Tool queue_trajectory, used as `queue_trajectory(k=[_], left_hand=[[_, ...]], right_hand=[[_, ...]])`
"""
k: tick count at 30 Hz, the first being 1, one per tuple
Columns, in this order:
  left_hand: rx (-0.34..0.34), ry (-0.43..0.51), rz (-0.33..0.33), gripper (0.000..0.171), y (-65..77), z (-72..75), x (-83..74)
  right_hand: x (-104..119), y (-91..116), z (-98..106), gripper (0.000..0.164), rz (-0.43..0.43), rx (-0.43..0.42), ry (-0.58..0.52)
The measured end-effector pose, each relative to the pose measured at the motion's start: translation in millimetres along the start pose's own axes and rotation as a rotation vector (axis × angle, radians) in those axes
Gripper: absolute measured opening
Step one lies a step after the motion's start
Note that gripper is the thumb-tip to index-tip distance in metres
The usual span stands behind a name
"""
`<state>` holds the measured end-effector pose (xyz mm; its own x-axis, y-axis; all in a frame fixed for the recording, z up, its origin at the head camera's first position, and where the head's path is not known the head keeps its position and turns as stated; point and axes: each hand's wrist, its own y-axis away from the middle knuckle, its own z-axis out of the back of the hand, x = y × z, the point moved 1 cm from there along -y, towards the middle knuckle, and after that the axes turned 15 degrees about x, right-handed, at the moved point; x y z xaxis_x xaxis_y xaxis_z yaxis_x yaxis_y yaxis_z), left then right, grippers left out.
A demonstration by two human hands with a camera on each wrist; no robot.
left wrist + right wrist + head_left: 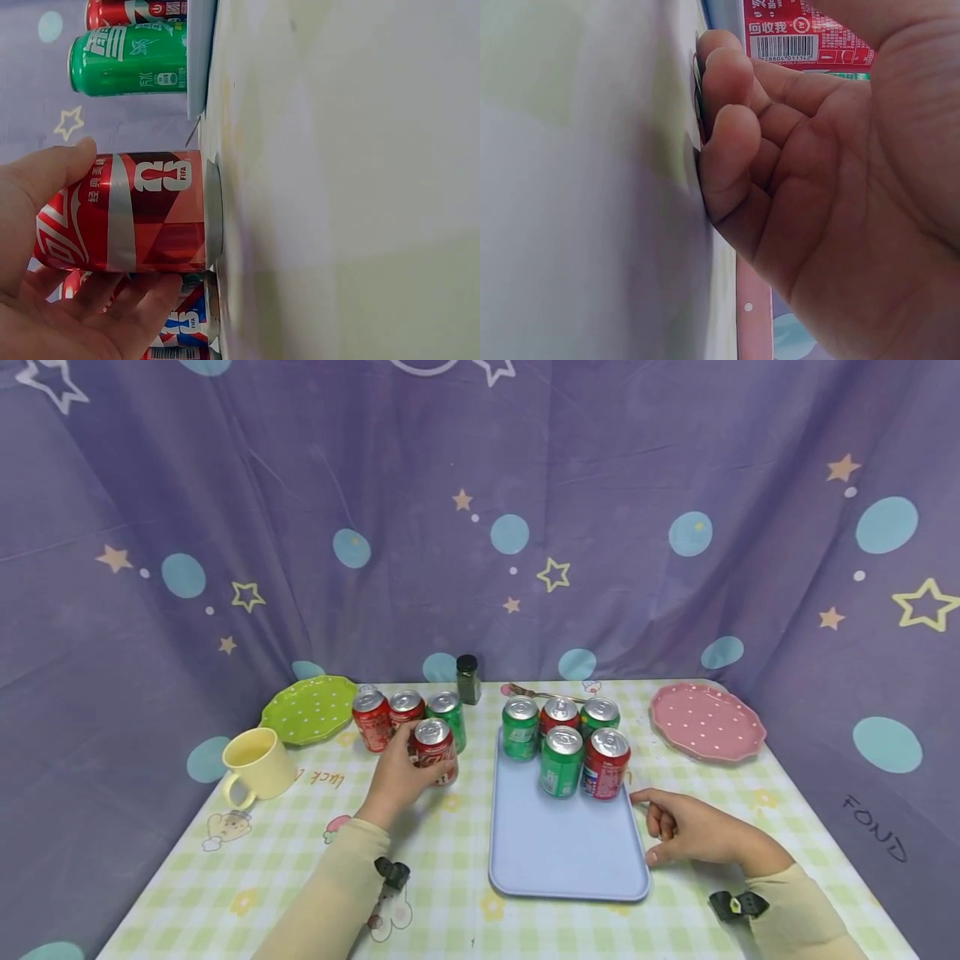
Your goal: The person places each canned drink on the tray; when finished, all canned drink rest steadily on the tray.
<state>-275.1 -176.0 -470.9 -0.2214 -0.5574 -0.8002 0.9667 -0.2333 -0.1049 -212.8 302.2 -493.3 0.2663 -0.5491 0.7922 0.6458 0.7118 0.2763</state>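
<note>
Red can (pixel 441 750) in work: just L of ctr in frame, off the tray, approx. upright; can't tell if its base touches the tabletop (pixel 450 902). L grip (pixel 397 787) is grasping it around the body, thumb on one side, fingers opp. R grip (pixel 701 835), lower R of frame, is w/o any hold: index extended, other fingers bent, index & thumb tips at the tray's R edge; firm contact unclear.

Handling (est.): lid looks sealed, so prob. full & fairly heavy for its size; stiff but thin metal, could dent if dropped; smooth paint, slick if damp. Best hold: mid-body, thumb opp. fingers, clear of the rim & pull tab.

Count: 9 cans total, 5 red, 4 green. Off tray, 4: the held one plus 2 red cans (pixel 372 727) & 1 green can (pixel 453 727) in a row just behind it. On the blue tray (pixel 566 860), ctr-R, 5: 3 green cans (pixel 561 770) & 2 red cans w/ them, all at its far end. Also 1 tray, 1 yellow mug (pixel 266 768) mid-L, 1 green plate (pixel 309 710) beyond it, 1 pink plate (pixel 707 722) R, 1 jar (pixel 468 681) & 1 fork (pixel 521 691) along the back.
</note>
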Motion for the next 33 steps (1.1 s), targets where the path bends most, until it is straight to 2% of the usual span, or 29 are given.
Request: queue_trajectory(k=[6,12,20,26,29,33], left_hand=[[0.001,0.035,0.008,0.077,0.3,0.2,1.9],[-0.027,0.051,-0.017,0.076,1.4,-0.5,2.4],[-0.108,0.024,-0.056,0.075,4.4,0.6,-3.2],[-0.135,0.039,-0.153,0.075,8.4,-3.2,-21.6],[-0.111,0.079,-0.199,0.073,9.4,-9.5,-34.2],[-0.05,0.12,-0.22,0.074,7.7,-22.7,-48.5]], right_hand=[[-0.3,-0.2,-0.6,0.088,-0.01,-0.005,0.0],[0.5,0.2,-0.7,0.087,-0.006,-0.003,0.002],[1.9,0.0,0.4,0.087,-0.007,0.003,0.003],[1.2,-0.1,1.2,0.088,-0.002,-0.004,0.012],[0.5,0.1,1.0,0.089,0.004,-0.004,0.009],[0.5,0.0,1.0,0.088,0.01,-0.003,-0.002]])
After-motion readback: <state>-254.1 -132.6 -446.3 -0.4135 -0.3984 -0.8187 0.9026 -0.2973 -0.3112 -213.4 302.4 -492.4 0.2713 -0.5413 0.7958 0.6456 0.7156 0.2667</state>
